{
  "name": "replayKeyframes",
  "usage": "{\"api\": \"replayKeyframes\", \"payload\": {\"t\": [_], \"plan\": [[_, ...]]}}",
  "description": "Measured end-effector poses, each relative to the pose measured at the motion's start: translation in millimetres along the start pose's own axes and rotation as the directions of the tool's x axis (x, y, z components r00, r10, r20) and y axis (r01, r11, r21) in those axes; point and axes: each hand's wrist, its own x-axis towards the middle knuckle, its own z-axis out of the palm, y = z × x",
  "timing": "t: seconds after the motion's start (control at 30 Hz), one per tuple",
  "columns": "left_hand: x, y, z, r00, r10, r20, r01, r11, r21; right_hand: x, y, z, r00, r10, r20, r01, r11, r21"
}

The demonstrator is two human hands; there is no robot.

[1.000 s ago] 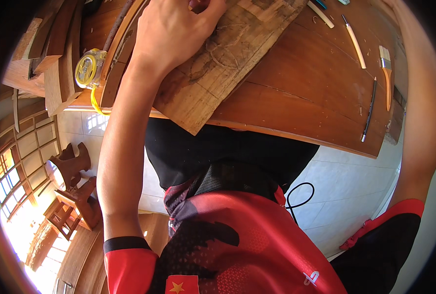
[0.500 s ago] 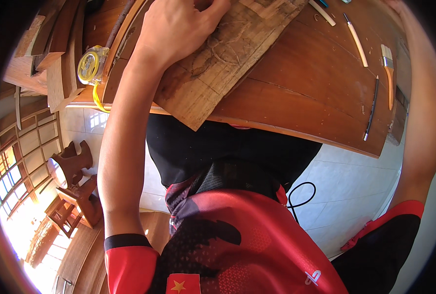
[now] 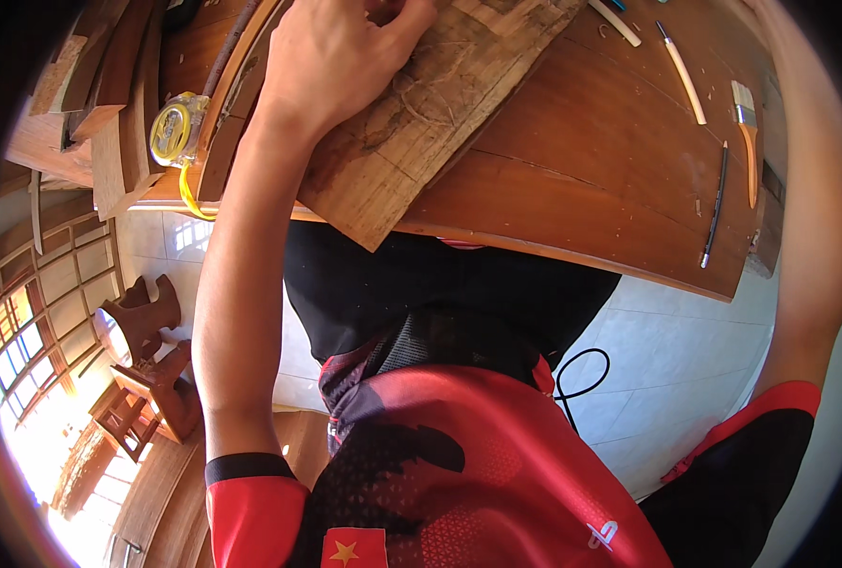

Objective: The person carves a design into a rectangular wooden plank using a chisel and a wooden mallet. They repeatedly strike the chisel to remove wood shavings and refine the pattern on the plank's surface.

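My left hand (image 3: 324, 62) rests at the top of the picture on a worn wooden board (image 3: 397, 142), which lies slanted on the table. Its thumb and fingers close around a dark reddish thing at the upper edge, too cut off to name. The board's near corner juts past the table's front edge. My right forearm (image 3: 805, 180) reaches up along the right side. The right hand itself is beyond the picture's upper edge, so what it touches is hidden.
On the brown table (image 3: 573, 208) lie a white-handled tool (image 3: 682, 76), a dark pencil (image 3: 715, 204) and a flat brush (image 3: 747, 142). At left stand a yellow tape measure (image 3: 177, 131) and stacked wood pieces (image 3: 108, 104). A black cable (image 3: 582, 374) loops over the tiled floor.
The whole view has shifted slightly, so table things sit a little higher and further left. My left hand stays on the board with nearly the same pose.
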Motion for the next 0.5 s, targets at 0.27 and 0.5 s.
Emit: {"api": "replayKeyframes", "payload": {"t": [0.27, 0.5], "plan": [[-1, 0, -1, 0.998, -0.009, -0.054, 0.009, 1.000, 0.001, 0, -4, -5, 0.999, 0.010, 0.049, -0.011, 1.000, 0.016], [-1, -1, 0, 0.999, -0.015, -0.045, 0.015, 1.000, 0.011, 3, -17, -8, 0.996, 0.053, 0.065, -0.047, 0.994, -0.096]]}}
